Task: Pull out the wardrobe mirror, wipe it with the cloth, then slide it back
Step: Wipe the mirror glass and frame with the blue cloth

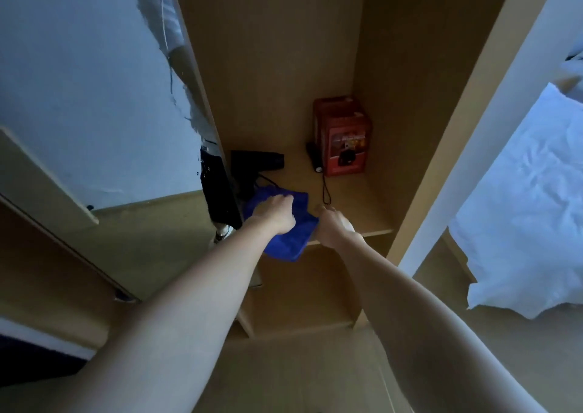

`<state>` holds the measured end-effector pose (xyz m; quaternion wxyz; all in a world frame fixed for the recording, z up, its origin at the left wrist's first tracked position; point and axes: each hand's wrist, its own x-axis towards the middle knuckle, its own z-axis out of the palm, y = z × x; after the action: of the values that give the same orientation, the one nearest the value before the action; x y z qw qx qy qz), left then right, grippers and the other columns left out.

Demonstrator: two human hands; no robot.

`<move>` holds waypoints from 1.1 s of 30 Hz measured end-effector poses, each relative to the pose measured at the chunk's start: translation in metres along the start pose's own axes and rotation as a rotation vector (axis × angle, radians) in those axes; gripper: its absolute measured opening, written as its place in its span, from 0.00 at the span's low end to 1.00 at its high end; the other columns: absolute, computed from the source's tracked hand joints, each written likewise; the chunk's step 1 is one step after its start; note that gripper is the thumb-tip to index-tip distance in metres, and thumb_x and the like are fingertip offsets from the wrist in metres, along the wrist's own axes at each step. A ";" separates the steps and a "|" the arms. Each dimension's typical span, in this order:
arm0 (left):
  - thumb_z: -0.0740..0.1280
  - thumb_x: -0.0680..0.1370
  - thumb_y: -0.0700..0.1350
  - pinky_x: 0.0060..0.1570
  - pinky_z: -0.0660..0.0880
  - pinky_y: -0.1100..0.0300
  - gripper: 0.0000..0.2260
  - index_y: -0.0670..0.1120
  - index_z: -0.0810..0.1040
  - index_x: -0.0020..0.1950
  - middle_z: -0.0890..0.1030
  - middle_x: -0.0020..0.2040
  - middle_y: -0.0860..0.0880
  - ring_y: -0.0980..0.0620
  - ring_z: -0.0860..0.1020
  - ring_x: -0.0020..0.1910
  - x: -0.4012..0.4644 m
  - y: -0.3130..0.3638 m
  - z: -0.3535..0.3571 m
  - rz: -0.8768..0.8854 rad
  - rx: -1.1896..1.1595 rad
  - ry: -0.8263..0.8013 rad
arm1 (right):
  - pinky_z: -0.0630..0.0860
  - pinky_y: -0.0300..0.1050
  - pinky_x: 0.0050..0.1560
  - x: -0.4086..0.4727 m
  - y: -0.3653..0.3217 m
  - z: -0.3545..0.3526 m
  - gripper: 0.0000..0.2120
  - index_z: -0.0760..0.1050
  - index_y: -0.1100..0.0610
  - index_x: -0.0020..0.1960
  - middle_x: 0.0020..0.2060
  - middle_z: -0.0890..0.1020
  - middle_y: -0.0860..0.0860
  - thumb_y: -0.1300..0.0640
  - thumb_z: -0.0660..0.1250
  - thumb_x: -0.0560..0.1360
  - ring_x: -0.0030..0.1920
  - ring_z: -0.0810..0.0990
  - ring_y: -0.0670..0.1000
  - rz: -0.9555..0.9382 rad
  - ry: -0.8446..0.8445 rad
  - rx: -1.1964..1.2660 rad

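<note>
The left hand (273, 215) lies on the blue cloth (291, 239), fingers bent over its top as if gathering it, though whether they truly pinch the fabric I cannot tell. Just at its three o'clock, the right hand (332, 224) rests at the shelf (353, 198) edge, touching the cloth's corner; its fingers are turned away, so their set is hidden.

The cloth droops over the shelf lip at six o'clock, soft and light, and should bunch easily in one fist.

At nine o'clock stands the wardrobe mirror (94, 97), already out from the wardrobe, tall and reflecting a person's clothing. It looks stiff, smooth and breakable; I would take it by its outer edge rather than the glass face, and wipe with a flat pad of cloth.

Farther in, at twelve o'clock, sit a black hairdryer (257, 161), a red box (342, 141) and a small torch (315, 157).
</note>
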<state>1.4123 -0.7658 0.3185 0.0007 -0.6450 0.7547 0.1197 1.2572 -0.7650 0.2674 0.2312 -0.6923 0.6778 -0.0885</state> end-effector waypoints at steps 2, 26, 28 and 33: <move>0.60 0.82 0.42 0.60 0.73 0.49 0.18 0.43 0.69 0.72 0.73 0.70 0.43 0.41 0.73 0.67 0.013 -0.005 0.004 -0.064 -0.003 -0.019 | 0.79 0.50 0.48 0.018 0.002 0.007 0.25 0.68 0.52 0.70 0.60 0.77 0.55 0.59 0.67 0.74 0.55 0.78 0.57 -0.038 -0.039 -0.010; 0.59 0.79 0.39 0.55 0.77 0.47 0.16 0.42 0.71 0.67 0.77 0.62 0.41 0.41 0.77 0.57 0.044 -0.034 0.013 -0.215 -0.010 -0.059 | 0.62 0.60 0.70 0.077 -0.014 0.040 0.26 0.63 0.54 0.74 0.70 0.68 0.57 0.53 0.64 0.77 0.70 0.64 0.60 -0.149 -0.126 -0.420; 0.59 0.78 0.38 0.53 0.78 0.47 0.14 0.42 0.73 0.63 0.77 0.60 0.41 0.41 0.78 0.54 0.045 -0.035 0.013 -0.210 -0.039 -0.054 | 0.62 0.57 0.70 0.077 -0.013 0.036 0.29 0.62 0.56 0.74 0.70 0.67 0.56 0.55 0.65 0.76 0.70 0.64 0.59 -0.176 -0.043 -0.455; 0.59 0.79 0.41 0.53 0.78 0.46 0.13 0.44 0.73 0.63 0.77 0.59 0.43 0.42 0.78 0.53 0.045 -0.034 0.014 -0.218 -0.049 -0.075 | 0.61 0.59 0.71 0.072 -0.016 0.048 0.42 0.53 0.55 0.77 0.72 0.63 0.56 0.46 0.69 0.70 0.71 0.63 0.60 -0.296 -0.266 -0.346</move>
<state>1.4353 -0.8116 0.2920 0.0262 -0.7181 0.6765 0.1611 1.2973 -0.8267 0.2187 0.1810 -0.8188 0.5377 0.0877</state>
